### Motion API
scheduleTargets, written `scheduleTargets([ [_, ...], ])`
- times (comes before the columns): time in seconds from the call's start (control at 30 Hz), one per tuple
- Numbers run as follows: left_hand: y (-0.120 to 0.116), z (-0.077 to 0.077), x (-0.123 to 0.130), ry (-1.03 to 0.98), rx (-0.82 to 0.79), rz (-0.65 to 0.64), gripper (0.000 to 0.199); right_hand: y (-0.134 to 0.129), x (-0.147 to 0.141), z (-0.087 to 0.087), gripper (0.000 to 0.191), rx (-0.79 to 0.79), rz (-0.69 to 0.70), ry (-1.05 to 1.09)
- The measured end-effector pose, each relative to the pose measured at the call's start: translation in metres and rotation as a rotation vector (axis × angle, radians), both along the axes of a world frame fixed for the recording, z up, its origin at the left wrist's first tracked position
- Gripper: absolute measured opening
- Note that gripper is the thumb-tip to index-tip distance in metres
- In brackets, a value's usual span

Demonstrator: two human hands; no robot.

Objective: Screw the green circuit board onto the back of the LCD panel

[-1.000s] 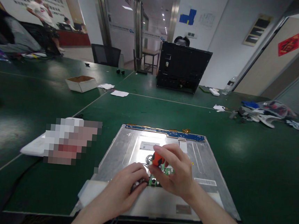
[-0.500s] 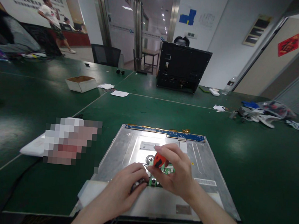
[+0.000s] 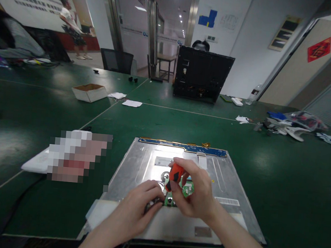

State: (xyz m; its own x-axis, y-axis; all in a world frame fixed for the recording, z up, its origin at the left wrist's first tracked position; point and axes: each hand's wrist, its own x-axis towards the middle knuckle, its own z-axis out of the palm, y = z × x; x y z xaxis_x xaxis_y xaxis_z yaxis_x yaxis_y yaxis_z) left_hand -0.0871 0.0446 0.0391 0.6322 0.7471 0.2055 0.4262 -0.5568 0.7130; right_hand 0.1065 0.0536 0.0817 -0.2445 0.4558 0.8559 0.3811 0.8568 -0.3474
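A silver metal panel (image 3: 144, 164) lies on the green table, a blue circuit strip (image 3: 206, 150) along its far edge. My right hand (image 3: 196, 188) pinches a red and black screwdriver handle (image 3: 176, 173) over a small green circuit board (image 3: 188, 188) at the panel's middle. Beside the board's left end, my left hand (image 3: 144, 203) is closed on dark cables (image 3: 152, 204), its fingertips at the board edge. Fingers and handle hide part of the board.
At the left lies a white object (image 3: 39, 161), partly pixelated. Farther back are a white open box (image 3: 89, 93), papers (image 3: 131, 103) and a black upright panel (image 3: 203, 75). Bags and parts (image 3: 287, 125) lie at the right. A person (image 3: 72, 27) stands far left.
The right fingers have shifted around the red handle, which now tilts differently and shows more of its length. The left hand stays in place. The person in the background has moved right.
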Motion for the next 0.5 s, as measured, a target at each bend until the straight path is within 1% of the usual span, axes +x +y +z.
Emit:
scheduleTargets([
  [0.1, -0.0001, -0.0002, 0.0001, -0.008, 0.008, -0.003, 0.019, 0.0016, -0.0007, -0.0007, 0.048, 0.031, 0.008, 0.012],
  [0.23, -0.0008, 0.0006, 0.0006, -0.01, 0.037, 0.011, 0.018, 0.0022, -0.0014, -0.0005, 0.045, 0.044, -0.031, 0.024],
  [0.3, -0.0012, 0.0012, 0.0007, -0.01, 0.039, 0.016, 0.019, 0.0019, -0.0013, 0.0002, 0.047, 0.039, -0.035, 0.018],
  [0.5, -0.0016, 0.0032, 0.0009, -0.001, 0.023, 0.014, 0.02, 0.0006, -0.0009, 0.0002, 0.057, 0.001, 0.015, -0.008],
])
